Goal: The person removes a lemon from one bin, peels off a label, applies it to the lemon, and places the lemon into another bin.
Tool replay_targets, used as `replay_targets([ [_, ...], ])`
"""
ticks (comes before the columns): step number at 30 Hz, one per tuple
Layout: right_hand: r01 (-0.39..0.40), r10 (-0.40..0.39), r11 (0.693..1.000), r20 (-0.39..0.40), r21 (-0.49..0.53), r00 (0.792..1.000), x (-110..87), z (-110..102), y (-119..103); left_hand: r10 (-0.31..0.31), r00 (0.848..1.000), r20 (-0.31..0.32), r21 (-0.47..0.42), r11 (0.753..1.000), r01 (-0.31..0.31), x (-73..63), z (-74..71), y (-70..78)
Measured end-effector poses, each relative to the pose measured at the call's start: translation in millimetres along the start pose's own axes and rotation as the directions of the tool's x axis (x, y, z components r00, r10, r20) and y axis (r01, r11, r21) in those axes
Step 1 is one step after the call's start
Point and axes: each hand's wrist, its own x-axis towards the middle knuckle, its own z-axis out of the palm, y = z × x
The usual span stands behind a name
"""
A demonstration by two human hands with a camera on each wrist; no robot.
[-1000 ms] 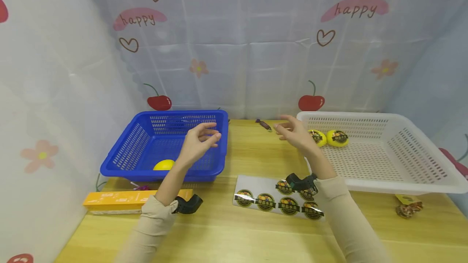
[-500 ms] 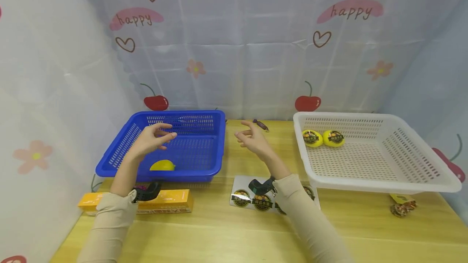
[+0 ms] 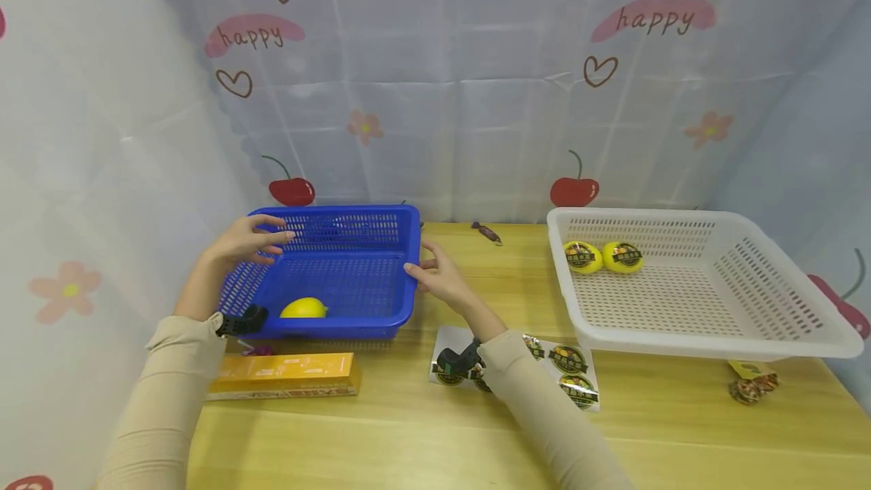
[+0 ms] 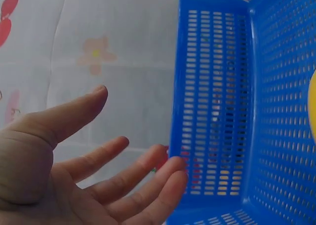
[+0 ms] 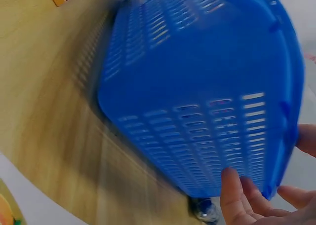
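Note:
A blue perforated plastic basket [image 3: 347, 321] stands on the left of the table with a yellow lemon [image 3: 302, 308] inside. My left hand [image 3: 243, 240] is at its left rim, fingers spread and bent a little, holding nothing; in the left wrist view the fingertips overlap the basket's edge. On the opposite side, my right hand [image 3: 441, 276] straddles the right rim. Its thumb touches the rim from above and its loose fingers [image 5: 231, 193] lie along the outer wall.
A white basket [image 3: 680, 346] with two labelled lemons [image 3: 602, 257] stands at right. A sheet of round stickers [image 3: 568, 380] lies in the middle, partly under my right forearm. An orange box [image 3: 292, 376] lies in front of the blue basket. Wrapped candies [image 3: 486, 233] [image 3: 751, 386] lie about.
Both hands have moved left. The left went from over the blue basket to its left rim; the right came from beside the white basket to the blue basket's right rim.

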Motion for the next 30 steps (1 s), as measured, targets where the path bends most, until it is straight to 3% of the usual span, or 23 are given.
replay_targets([
  [4, 0.022, -0.022, 1.000, 0.010, 0.006, 1.000, 1.1, 3, 7, -0.028, 0.998, 0.058, -0.007, 1.000, 0.029, 11.2, -7.3, -1.9],
  [8, 0.032, -0.032, 0.999, -0.001, -0.012, 1.000, 2.8, 4, 11, -0.066, 0.983, 0.172, 0.066, 0.996, 0.055, 25.6, -8.5, -6.5],
  [11, 0.044, -0.044, 0.999, 0.000, -0.015, 0.999, 3.4, 4, 12, -0.117, 0.948, 0.297, 0.100, 0.991, 0.092, 36.1, -7.8, -11.8],
  [15, 0.062, -0.062, 0.998, 0.032, 0.004, 0.998, -0.5, 4, 8, -0.224, 0.877, 0.425, 0.109, 0.974, 0.196, 45.6, -4.5, -20.8],
  [18, 0.059, -0.059, 0.998, 0.050, 0.004, 0.997, -8.2, 5, -2, -0.302, 0.831, 0.468, 0.143, 0.953, 0.265, 49.6, 0.0, -28.0],
  [21, 0.054, -0.053, 0.998, 0.050, -0.015, 0.997, -14.4, 6, -10, -0.369, 0.796, 0.480, 0.183, 0.929, 0.321, 52.3, 5.7, -35.9],
  [26, 0.052, -0.052, 0.999, 0.041, -0.008, 0.998, -9.4, 6, -1, -0.432, 0.757, 0.490, 0.234, 0.902, 0.363, 56.1, 16.2, -47.6],
  [30, 0.053, -0.053, 0.998, 0.024, 0.015, 0.998, -0.1, 5, 13, -0.438, 0.747, 0.500, 0.282, 0.898, 0.338, 57.9, 22.6, -50.5],
])
